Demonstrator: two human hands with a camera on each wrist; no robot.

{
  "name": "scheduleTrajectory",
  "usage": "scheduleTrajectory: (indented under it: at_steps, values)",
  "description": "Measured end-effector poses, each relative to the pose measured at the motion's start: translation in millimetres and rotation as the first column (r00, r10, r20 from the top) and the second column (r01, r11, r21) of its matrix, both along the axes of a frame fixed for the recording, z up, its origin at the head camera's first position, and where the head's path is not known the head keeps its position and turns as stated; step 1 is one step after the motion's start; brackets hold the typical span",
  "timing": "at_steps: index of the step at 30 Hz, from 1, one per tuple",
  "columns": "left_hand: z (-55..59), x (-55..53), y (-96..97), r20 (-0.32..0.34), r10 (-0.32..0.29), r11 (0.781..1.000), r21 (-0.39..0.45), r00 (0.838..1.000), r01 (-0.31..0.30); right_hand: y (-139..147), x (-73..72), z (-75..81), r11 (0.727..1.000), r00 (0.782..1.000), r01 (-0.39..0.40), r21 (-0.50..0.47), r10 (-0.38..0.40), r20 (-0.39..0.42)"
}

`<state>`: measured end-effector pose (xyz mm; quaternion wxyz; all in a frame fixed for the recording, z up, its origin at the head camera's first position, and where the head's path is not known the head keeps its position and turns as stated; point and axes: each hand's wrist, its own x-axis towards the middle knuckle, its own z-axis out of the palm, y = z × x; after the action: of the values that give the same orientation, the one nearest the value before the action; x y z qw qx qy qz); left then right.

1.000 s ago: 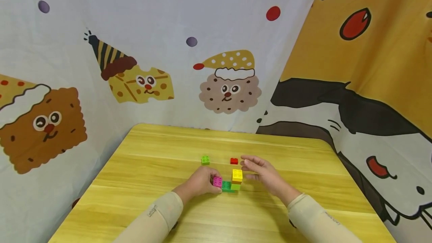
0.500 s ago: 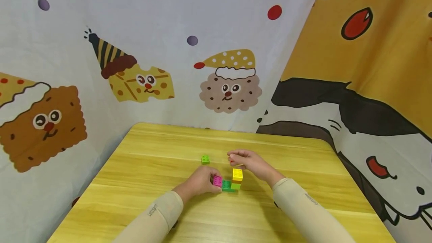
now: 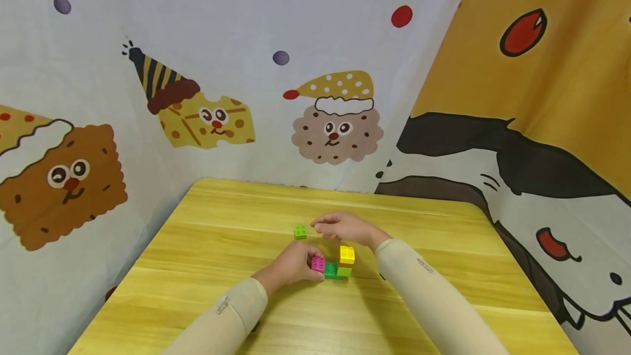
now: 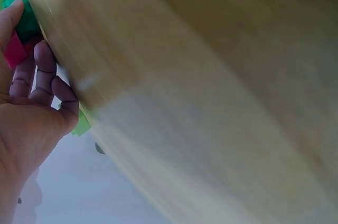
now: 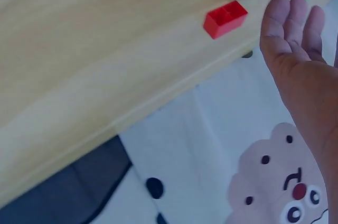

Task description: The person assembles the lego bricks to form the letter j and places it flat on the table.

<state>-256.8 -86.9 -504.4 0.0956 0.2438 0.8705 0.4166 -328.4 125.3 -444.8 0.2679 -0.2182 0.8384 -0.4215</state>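
Observation:
My left hand (image 3: 292, 263) pinches the pink building brick (image 3: 317, 264) between thumb and fingers. That brick sits at the left end of a small build, on a dark green brick (image 3: 331, 270). At the build's right end a yellow brick (image 3: 347, 252) tops a stack with an orange-brown layer and a light green one beneath. My right hand (image 3: 349, 228) reaches over the table behind the build, fingers loosely extended and holding nothing. Its fingertips are close to a loose lime green brick (image 3: 300, 232). A red brick (image 5: 224, 19) shows in the right wrist view, hidden by that hand in the head view.
All the bricks are on a wood-grain table (image 3: 236, 207). Beyond its far edge hangs a white cloth (image 3: 222, 26) printed with cartoon figures. An orange, black and white patterned cloth (image 3: 557, 152) hangs along the right side.
My right hand has moved left from beside the yellow stack, passing over the red brick to near the lime green brick. The left hand stays on the pink brick.

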Motion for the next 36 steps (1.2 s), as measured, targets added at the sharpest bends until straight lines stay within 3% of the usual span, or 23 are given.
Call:
scheduleTrajectory:
  at_steps: [4,12,20,32,36]
  values:
    - [0.6,0.3,-0.2,0.005,0.003,1.000,0.000,1.000,-0.003,-12,-2.1,6.6,0.990,0.994,-0.076,0.121,0.084,-0.063]
    - [1.8,0.4,-0.6,-0.016,0.017,0.999,-0.035,1.000,-0.018,-33,-6.0,8.6,0.934,0.956,-0.200,0.296,0.253,-0.151]
    - [1.2,1.5,0.1,-0.110,0.047,0.988,-0.142,0.993,-0.063,-43,-1.6,7.1,0.871,0.944,-0.197,0.450,0.292,-0.153]
    - [4.2,2.5,0.0,-0.113,0.045,0.985,-0.161,0.993,-0.063,-38,-1.6,4.7,0.876,0.950,-0.181,0.446,0.273,-0.151]
    - [5.5,3.2,0.4,-0.111,0.049,0.985,-0.159,0.993,-0.067,-36,-3.1,3.7,0.892,0.957,-0.158,0.424,0.243,-0.155]
